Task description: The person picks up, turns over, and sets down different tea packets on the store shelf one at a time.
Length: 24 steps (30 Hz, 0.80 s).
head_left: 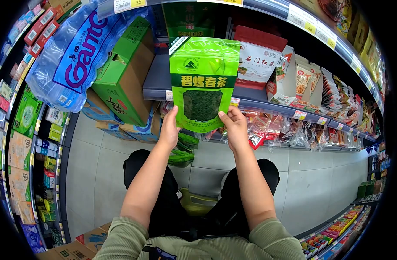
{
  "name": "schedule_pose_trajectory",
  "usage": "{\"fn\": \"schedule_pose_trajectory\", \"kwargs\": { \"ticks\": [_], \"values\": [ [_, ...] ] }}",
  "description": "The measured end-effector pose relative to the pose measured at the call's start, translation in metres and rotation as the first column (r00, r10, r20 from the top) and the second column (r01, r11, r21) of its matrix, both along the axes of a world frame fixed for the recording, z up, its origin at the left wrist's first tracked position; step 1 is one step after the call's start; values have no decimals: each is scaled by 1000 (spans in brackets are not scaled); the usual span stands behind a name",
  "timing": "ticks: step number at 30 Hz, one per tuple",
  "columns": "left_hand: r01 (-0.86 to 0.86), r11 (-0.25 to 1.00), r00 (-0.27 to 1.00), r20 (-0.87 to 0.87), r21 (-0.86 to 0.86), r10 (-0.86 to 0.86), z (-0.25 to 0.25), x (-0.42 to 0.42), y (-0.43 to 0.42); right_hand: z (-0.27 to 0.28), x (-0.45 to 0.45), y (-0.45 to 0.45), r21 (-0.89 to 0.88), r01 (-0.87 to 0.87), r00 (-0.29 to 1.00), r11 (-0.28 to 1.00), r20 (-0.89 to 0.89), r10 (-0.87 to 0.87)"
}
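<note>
Between my two hands is a bright green tea bag (203, 84) with Chinese lettering and a clear window showing dark leaves. It stands upright in front of the shelf's edge. My left hand (169, 128) grips its lower left side, and my right hand (234, 126) pinches its lower right corner. Behind it on the shelf is a red and white tea pouch (257, 58). Below my left hand, more green packets (181, 151) hang low near my knees; their lower ends are partly hidden.
At left, a blue-wrapped pack of water bottles (75, 60) stands by a green carton (125, 71). To the right, the shelf (267, 104) holds an open white box (289, 80) and rows of small packets. Grey tile floor (302, 186) lies below.
</note>
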<state>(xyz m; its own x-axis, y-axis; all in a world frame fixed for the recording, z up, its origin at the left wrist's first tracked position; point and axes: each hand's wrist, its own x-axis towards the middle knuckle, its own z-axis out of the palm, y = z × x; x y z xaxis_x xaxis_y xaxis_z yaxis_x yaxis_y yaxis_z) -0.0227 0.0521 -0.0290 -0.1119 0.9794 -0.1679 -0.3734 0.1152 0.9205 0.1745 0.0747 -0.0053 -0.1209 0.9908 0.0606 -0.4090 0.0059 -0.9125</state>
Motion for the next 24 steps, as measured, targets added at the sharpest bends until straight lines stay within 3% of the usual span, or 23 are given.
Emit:
{"fn": "schedule_pose_trajectory", "kwargs": {
  "ticks": [3, 24],
  "values": [
    [-66, 998, 996, 58, -11, 66, 5, 3, -1, 0, 0, 0, 0, 4, 1000, 1000, -4, -4],
    [-24, 1000, 999, 25, 15, 23, 8, 4, -3, 2, -1, -1, -13, 4, 1000, 1000, 6, -4]
  ]
}}
